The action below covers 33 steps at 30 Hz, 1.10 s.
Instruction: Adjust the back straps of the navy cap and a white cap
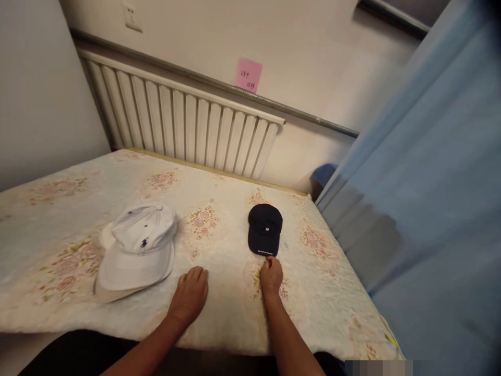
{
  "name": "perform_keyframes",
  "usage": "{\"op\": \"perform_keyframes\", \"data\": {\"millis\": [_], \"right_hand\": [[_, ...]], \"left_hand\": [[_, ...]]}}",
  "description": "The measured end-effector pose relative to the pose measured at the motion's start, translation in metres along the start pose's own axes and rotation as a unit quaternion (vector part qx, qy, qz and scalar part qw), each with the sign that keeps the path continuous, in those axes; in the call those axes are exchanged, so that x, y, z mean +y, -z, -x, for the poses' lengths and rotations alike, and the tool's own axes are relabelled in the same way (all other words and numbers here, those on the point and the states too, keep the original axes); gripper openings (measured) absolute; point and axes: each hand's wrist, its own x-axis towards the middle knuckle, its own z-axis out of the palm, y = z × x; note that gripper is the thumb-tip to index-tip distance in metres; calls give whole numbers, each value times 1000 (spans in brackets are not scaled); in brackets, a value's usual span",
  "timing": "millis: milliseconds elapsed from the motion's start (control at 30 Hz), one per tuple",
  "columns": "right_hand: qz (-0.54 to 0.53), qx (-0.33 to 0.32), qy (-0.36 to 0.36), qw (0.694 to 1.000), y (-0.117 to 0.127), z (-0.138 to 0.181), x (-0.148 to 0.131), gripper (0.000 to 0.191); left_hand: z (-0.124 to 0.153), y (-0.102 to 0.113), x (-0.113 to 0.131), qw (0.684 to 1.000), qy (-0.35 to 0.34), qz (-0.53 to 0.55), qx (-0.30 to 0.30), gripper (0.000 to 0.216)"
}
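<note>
In the head view, appears to pinch the brim of the dark cap [265,224], lying on the floral bedcover [229,297], with the right hand [272,277], probably for an easy hold. Rests the left hand [191,291] there, fingers together, gripping nothing, perhaps for support. Shows the white cap [143,243] leftward, over a beige cap [112,296], likely nested.

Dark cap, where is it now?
In the head view, the dark cap lies just right of centre on the flowered cover, the right hand at its brim and the white cap off to the left.
</note>
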Motion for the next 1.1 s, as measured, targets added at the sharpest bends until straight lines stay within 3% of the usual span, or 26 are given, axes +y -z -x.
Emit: {"op": "perform_keyframes", "data": {"millis": [233,567,733,867,933,1000,1100], "right_hand": [[-16,-24,29,999,6,24,-7,16],[-76,-97,132,984,17,101,-30,21],[48,-104,202,973,19,102,-37,20],[137,-107,233,957,22,100,-43,18],[149,-99,244,953,22,101,-42,19],[146,-92,255,951,21,102,-39,20],[140,-90,266,950,19,104,-34,21]], "left_hand": [[4,6,5,1000,15,5,-10,21],[12,0,-3,994,33,100,12,26],[21,3,-13,990,32,133,26,26],[24,29,-32,986,45,146,68,29],[23,50,-47,980,55,154,116,31],[23,72,-66,973,85,129,172,33],[23,99,-96,968,142,64,199,39]]}}
